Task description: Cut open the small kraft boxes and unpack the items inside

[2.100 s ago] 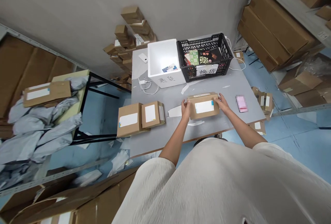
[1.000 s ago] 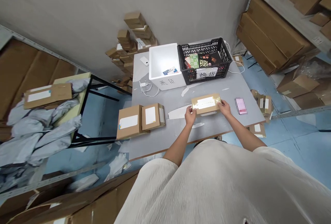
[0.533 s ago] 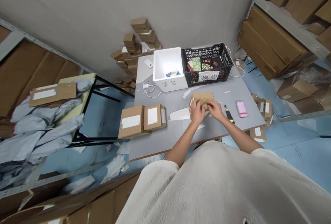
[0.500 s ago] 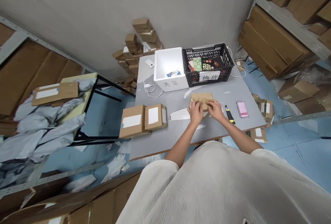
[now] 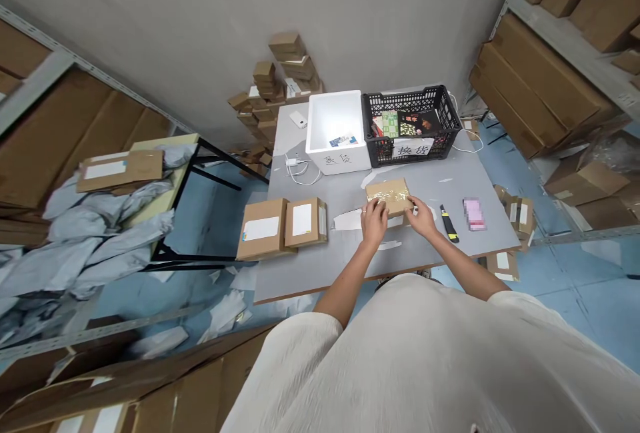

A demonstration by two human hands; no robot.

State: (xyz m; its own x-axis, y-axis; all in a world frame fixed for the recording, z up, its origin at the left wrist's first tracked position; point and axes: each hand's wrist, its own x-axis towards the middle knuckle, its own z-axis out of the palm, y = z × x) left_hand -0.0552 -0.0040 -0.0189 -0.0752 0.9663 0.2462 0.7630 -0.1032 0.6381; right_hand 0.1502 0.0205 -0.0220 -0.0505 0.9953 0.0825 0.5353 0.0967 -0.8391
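On the grey table (image 5: pixel 300 276), this side of the black crate (image 5: pixel 440 148): small taped carton (image 5: pixel 390 188). The person's left hand (image 5: pixel 374 221) is part-closed on its left near edge, right hand (image 5: pixel 421 217) pinching its right near corner; firmness, cannot tell. Probably light, stiff-walled, slick along the tape; best held by opposite ends.

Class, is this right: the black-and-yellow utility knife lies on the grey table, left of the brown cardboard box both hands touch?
Not left: the head view shows the utility knife on the grey table, right of the cardboard box.
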